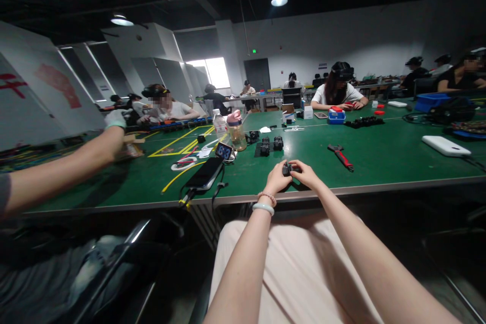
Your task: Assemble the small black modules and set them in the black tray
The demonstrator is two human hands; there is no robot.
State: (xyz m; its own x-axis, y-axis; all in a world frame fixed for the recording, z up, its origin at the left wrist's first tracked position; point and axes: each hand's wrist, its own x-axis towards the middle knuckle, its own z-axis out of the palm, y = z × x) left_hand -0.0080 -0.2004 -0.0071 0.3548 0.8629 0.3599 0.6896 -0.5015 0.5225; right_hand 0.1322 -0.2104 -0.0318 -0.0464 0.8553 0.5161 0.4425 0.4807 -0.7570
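Observation:
Close to the table's front edge, my left hand (279, 177) and my right hand (305, 173) meet around a small black part (287, 169). Fingers of both hands are closed on it, and they cover much of its shape, so its exact kind is unclear. Just beyond them, several similar black parts (265, 147) stand on a dark grid-like mat (260, 152). To the right of my hands lies a red-handled adjustable wrench (341, 155) on the green table (383, 162).
Left of my hands are a phone (205, 173) with cables, a small display (225, 151), a jar with a pink lid (237, 134) and a bottle (219, 124). A co-worker's arm (76, 162) reaches in from the left. A white power bank (446, 146) lies right.

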